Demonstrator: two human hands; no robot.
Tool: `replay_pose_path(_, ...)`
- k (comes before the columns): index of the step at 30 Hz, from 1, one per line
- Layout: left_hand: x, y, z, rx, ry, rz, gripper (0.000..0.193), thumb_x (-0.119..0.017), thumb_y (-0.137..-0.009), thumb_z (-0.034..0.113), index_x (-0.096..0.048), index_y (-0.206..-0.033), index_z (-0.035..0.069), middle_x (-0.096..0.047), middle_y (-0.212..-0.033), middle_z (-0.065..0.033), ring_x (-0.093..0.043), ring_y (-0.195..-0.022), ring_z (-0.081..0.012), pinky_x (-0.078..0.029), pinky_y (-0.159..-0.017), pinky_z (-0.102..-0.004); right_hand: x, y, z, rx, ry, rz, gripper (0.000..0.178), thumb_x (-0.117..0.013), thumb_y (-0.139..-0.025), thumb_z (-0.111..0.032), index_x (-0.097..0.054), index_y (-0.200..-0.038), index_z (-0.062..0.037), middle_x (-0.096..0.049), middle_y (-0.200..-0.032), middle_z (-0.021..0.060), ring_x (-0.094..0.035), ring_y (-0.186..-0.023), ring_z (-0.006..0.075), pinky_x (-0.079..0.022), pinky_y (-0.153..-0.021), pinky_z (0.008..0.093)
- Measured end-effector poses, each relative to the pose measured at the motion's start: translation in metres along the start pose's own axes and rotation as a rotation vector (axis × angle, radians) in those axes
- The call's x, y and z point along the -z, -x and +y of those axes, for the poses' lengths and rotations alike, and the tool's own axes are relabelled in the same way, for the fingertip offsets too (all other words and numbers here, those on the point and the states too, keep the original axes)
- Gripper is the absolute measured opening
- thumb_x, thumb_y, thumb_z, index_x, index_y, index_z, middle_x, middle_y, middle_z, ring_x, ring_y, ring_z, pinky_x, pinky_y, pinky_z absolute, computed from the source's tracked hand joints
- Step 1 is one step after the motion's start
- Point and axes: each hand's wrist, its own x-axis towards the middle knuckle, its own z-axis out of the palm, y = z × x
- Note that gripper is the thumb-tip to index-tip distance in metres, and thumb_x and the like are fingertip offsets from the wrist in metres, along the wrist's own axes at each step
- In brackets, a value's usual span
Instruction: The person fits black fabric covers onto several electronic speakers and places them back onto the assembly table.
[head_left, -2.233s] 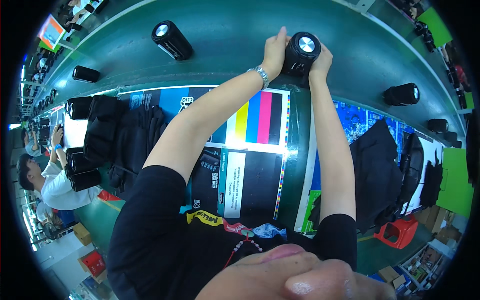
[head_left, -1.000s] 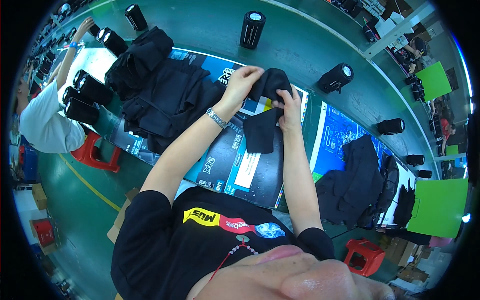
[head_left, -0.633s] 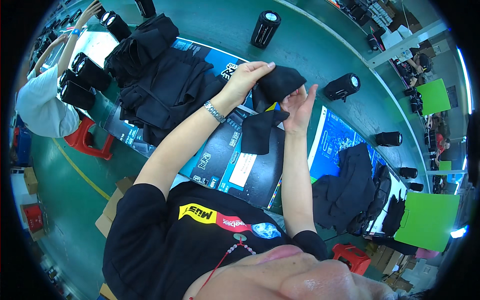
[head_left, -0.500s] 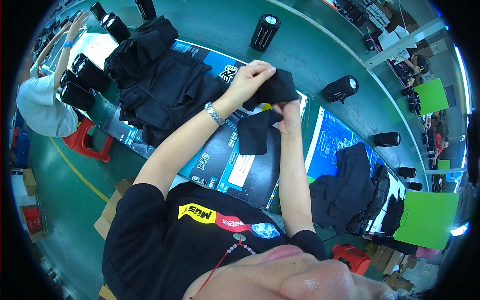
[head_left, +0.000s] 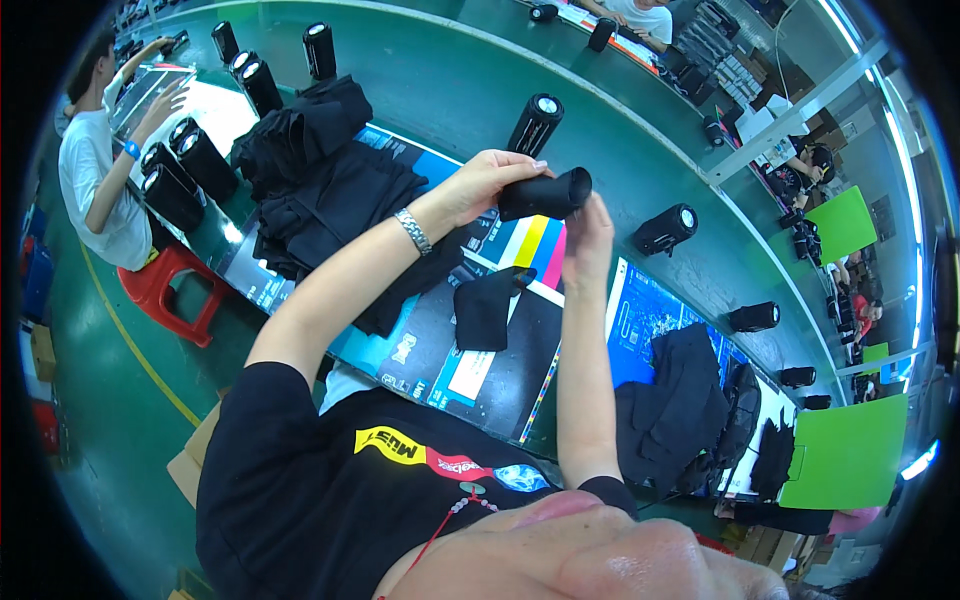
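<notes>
A rolled black fabric sleeve [head_left: 540, 198] is held above the table, its round open end facing right. My left hand [head_left: 488, 182], with a metal watch on the wrist, is closed on its left end, thumb on top. My right hand [head_left: 590, 240] is upright beside the open end, fingers extended and close to its rim; whether they touch it is hard to see. Below, another small black fabric piece [head_left: 482, 312] lies flat on the printed sheet [head_left: 425, 355] covering the table. Left of my hands is a large heap of black fabric pieces [head_left: 330, 195].
Black cylindrical speakers stand along the green bench, including one behind my hands [head_left: 537, 125] and one to the right [head_left: 666, 230]. More black fabric [head_left: 672, 405] lies at right. At far left, a person in a white shirt [head_left: 95, 175] works near a red stool [head_left: 172, 290].
The fabric in my hands now forms a round tube with its end showing. The second piece, which hung by my right hand, now lies on the table. My right fingers have straightened.
</notes>
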Motion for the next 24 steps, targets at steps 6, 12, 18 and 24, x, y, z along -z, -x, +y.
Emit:
replay_pose_path(6,0.011,-0.043,0.024,-0.029,-0.286,-0.177,0.023,-0.067,-0.088,0.024,-0.066,-0.100,0.004,-0.064,-0.094,-0.0015,-0.057,-0.084,-0.0074,-0.043,-0.072,-0.0207,0.007,-0.064,-0.010,0.060,0.311,0.079,0.013,-0.064,-0.088,-0.014,-0.069,-0.087,-0.0017,-0.066,-0.076,0.0023,-0.055,-0.065,0.0070,-0.043,-0.058,0.0265)
replay_pose_path(12,0.037,-0.114,-0.002,-0.161,-0.308,0.240,0.020,-0.062,-0.090,0.018,-0.063,-0.098,0.000,-0.065,-0.087,-0.0027,-0.059,-0.079,-0.0081,-0.046,-0.070,-0.0219,-0.012,-0.126,0.014,0.509,0.855,0.292,0.015,-0.065,-0.083,-0.011,-0.068,-0.084,0.0041,-0.067,-0.085,0.0157,-0.064,-0.071,0.0246,-0.049,-0.067,0.0322)
replay_pose_path(18,0.065,-0.180,-0.016,-0.305,-0.411,0.404,0.021,-0.062,-0.090,0.017,-0.062,-0.096,-0.003,-0.065,-0.082,-0.0050,-0.060,-0.073,-0.0094,-0.047,-0.065,-0.0228,-0.016,-0.179,0.038,0.657,0.997,0.364,0.017,-0.063,-0.084,-0.014,-0.069,-0.086,0.0020,-0.068,-0.086,0.0164,-0.066,-0.074,0.0287,-0.050,-0.071,0.0372)
replay_pose_path(24,0.063,-0.208,-0.022,0.064,-0.056,0.329,0.016,-0.060,-0.090,0.012,-0.060,-0.093,-0.004,-0.062,-0.083,-0.0066,-0.061,-0.073,-0.0137,-0.050,-0.063,-0.0260,0.020,-0.226,0.036,0.002,0.839,0.317,0.021,-0.069,-0.079,-0.023,-0.069,-0.074,-0.0017,-0.065,-0.065,0.0091,-0.062,-0.062,0.0181,-0.049,-0.062,0.0339)
